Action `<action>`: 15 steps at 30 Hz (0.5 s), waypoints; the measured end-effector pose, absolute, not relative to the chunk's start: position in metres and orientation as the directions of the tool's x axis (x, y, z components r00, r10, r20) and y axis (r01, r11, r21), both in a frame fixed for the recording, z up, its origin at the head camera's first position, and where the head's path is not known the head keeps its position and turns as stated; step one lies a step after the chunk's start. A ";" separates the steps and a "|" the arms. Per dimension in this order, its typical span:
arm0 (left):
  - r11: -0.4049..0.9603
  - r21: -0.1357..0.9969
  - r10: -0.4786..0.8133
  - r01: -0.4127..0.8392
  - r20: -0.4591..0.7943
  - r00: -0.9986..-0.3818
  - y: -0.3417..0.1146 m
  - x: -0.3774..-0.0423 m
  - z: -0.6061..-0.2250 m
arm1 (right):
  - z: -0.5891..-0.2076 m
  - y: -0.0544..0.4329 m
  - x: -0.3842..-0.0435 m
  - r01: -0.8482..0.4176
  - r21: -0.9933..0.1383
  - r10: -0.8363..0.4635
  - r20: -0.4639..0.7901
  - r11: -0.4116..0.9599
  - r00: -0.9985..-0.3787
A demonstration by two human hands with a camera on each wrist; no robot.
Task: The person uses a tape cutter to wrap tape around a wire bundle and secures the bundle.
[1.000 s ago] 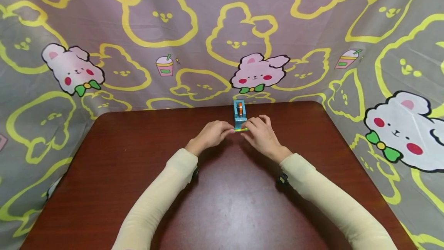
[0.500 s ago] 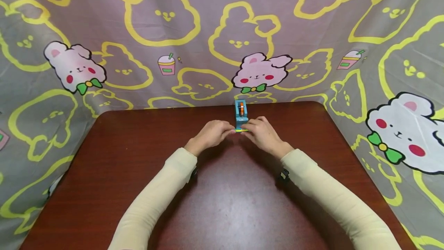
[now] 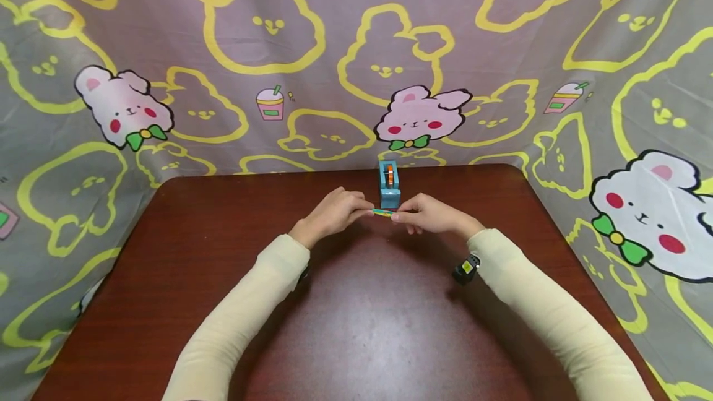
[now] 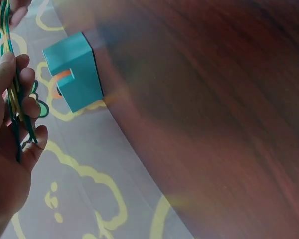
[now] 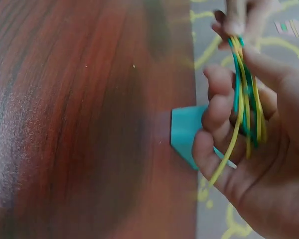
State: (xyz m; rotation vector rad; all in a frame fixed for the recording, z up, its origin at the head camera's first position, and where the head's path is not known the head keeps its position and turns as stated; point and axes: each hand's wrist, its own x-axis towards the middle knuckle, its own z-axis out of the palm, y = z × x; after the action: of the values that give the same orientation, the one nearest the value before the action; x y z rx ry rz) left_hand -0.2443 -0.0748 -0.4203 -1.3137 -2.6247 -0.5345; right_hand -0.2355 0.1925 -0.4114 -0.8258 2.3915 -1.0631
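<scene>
A bundle of thin yellow and green strands (image 3: 382, 212), like wires or cords, is stretched between my two hands above the far part of the table. My left hand (image 3: 337, 212) pinches its left end; in the left wrist view the strands (image 4: 11, 94) run across the palm under the thumb. The other end is pinched by my right hand (image 3: 433, 215). Seen from the right wrist, several strands (image 5: 246, 92) fan out below the thumb, one yellow strand reaching the lower fingers. Just behind the bundle stands a blue tape dispenser (image 3: 390, 198) with an orange roll, apart from both hands.
The dark red-brown wooden table (image 3: 223, 252) spreads out below my arms. A curtain (image 3: 312, 30) with yellow outlines and rabbit faces hangs along its back and sides, close behind the tape dispenser. A black wrist camera (image 3: 466, 269) sits under my right sleeve.
My right hand has shifted slightly right and turned, its fingers now lower and away from the tape dispenser. More of the bundle shows between my hands. The left hand has barely moved.
</scene>
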 end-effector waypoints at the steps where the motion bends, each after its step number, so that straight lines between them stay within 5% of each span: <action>1: 0.549 0.263 0.736 0.794 0.298 -0.608 -0.077 -0.245 -0.421 | -0.413 0.196 -0.236 -0.314 -0.789 -0.644 -0.131 0.528 -0.754; 9: 0.604 0.430 0.660 0.671 0.201 -0.724 -0.084 -0.245 -0.422 | -0.430 0.217 -0.240 -0.001 -0.948 -0.457 -0.152 0.318 -0.876; 15: 0.605 0.569 0.603 0.558 0.130 -0.787 -0.086 -0.245 -0.426 | -0.437 0.217 -0.234 0.136 -0.984 -0.375 -0.171 0.119 -0.911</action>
State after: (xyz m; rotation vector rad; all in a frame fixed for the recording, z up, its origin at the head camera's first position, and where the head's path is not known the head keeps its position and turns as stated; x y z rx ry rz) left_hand -0.2449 -0.0865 -0.4262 -1.0440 -2.8813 -0.9788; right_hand -0.2344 0.2168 -0.4367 -0.2323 2.0259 -1.8466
